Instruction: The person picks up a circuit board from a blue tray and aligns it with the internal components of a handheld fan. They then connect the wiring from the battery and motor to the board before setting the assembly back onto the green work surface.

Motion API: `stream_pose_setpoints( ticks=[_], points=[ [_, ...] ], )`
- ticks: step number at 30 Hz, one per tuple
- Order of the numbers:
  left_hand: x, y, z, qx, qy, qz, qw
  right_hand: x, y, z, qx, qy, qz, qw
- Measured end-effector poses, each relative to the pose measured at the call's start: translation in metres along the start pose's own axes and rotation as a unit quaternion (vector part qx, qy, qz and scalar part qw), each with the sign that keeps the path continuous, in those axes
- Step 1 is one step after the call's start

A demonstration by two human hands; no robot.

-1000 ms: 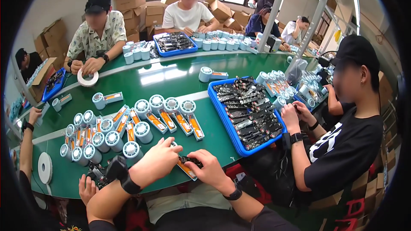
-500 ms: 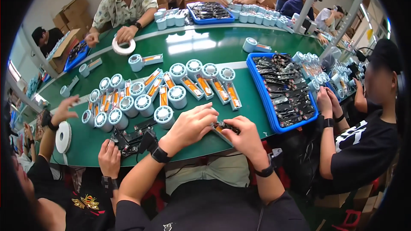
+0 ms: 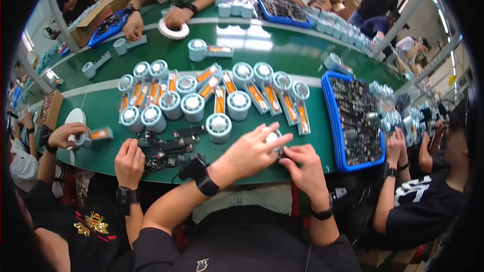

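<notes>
Over the near edge of the green table, my left hand (image 3: 250, 152) is curled around a pale blue handheld-fan housing (image 3: 273, 135); its round head shows between the fingers. My right hand (image 3: 306, 167) pinches at the lower end of that piece, and a small dark bit shows by the fingertips. Whatever the right fingers grip is mostly covered. Just beyond stand several more fan housings (image 3: 219, 127), their handles lying open with orange parts inside. Loose black circuit boards (image 3: 169, 147) lie to the left of my left forearm.
A blue tray (image 3: 330, 121) full of black boards stands on the right. At the left, a neighbour's hand (image 3: 130, 163) is beside the loose boards and another hand (image 3: 69, 135) holds a fan housing. Across the table, someone's hand touches a white ring-shaped roll (image 3: 165, 31).
The view has swung left, so the scene sits farther right. A fan head now shows in my left hand; the board in my right fingers is hardly visible. The left neighbour's raised hand now holds a housing.
</notes>
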State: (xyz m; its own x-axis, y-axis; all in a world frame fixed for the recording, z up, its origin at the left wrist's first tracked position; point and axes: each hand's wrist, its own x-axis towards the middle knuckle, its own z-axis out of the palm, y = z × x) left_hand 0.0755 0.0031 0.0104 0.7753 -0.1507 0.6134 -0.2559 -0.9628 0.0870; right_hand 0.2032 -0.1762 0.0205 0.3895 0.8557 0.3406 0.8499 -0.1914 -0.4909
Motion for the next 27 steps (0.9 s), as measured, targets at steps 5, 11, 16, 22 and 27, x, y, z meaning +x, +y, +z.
stream_pose_setpoints(
  ticks=[5,11,16,22,27],
  points=[
    [0.009,0.010,0.004,-0.007,-0.028,-0.009,1.000,-0.021,0.043,-0.010,0.282,-0.086,0.116,0.948],
    [0.011,0.008,0.005,-0.029,-0.138,-0.012,0.990,-0.038,0.043,0.010,0.342,-0.064,0.171,0.922],
    [0.053,0.021,-0.059,0.097,-0.085,0.021,0.991,-0.040,0.048,0.020,0.613,0.062,0.145,0.774],
    [0.140,-0.112,-0.085,0.072,0.081,0.028,0.994,-0.038,0.075,0.008,0.560,-0.056,0.073,0.823],
    [0.137,-0.285,-0.029,0.248,-0.084,-0.146,0.954,-0.042,0.070,0.011,0.518,-0.059,0.107,0.847]
  ],
)
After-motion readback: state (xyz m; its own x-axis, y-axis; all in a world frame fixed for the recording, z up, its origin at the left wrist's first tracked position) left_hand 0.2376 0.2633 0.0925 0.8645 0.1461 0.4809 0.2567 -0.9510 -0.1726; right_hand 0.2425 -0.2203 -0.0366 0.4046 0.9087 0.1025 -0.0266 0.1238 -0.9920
